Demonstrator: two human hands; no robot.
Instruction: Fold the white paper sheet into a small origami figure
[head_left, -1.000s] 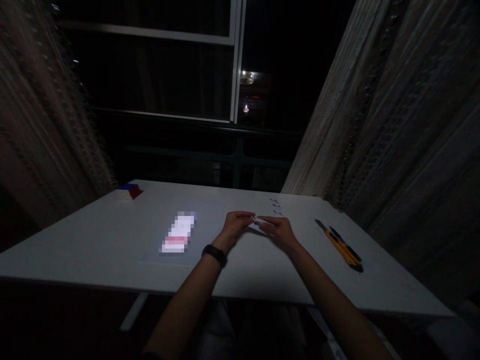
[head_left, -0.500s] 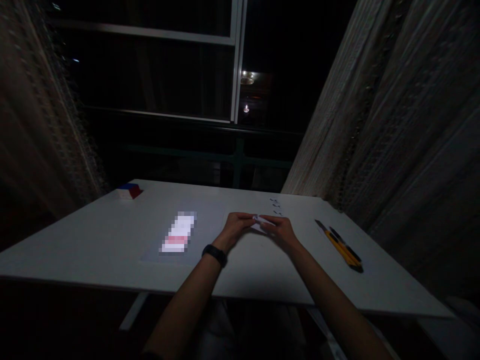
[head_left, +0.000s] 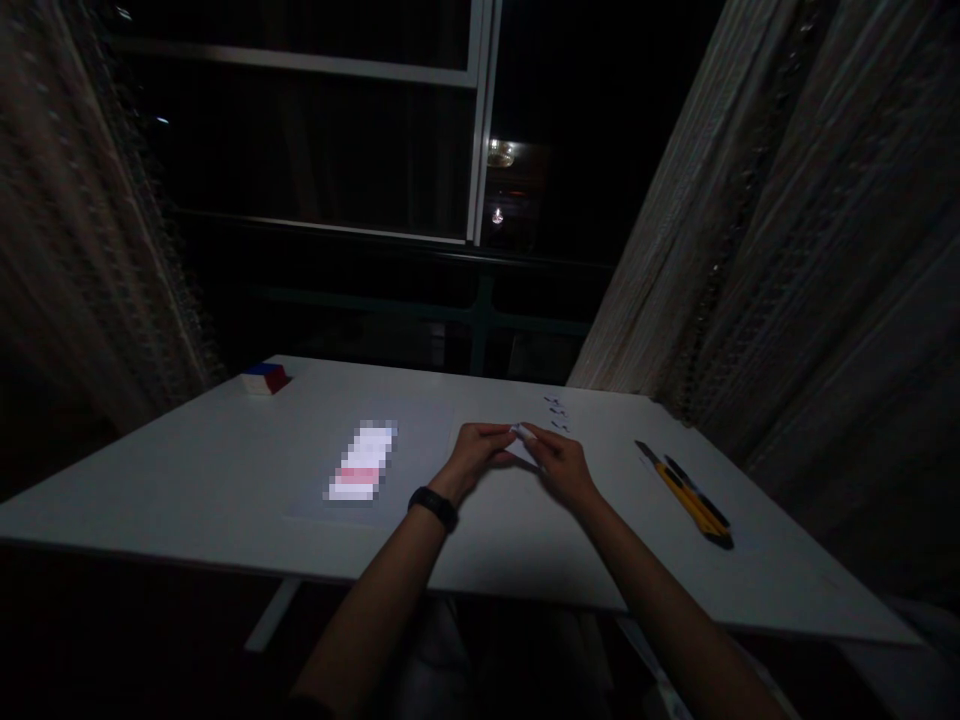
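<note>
A small piece of white paper (head_left: 524, 449) is held between my two hands, just above the white table (head_left: 517, 540). My left hand (head_left: 478, 452), with a dark band on its wrist, is closed on the paper's left side. From the right, my right hand (head_left: 561, 462) pinches the same paper, thumb and fingers near its top edge. The fingertips of both hands almost meet there. Just beyond them is a short column of small dark marks or pieces (head_left: 556, 412), too dim to name.
A yellow utility knife (head_left: 691, 500) lies at the right beside a black pen-like item (head_left: 697, 483). To the left a lit, blurred screen (head_left: 364, 462) rests on a pale sheet (head_left: 307, 508). A blue, red and white cube (head_left: 265, 378) sits at the far left corner.
My right fingers have shifted slightly on the paper, and its top edge looks more curled or folded. The whole view has moved a little; the other things stay in place.
</note>
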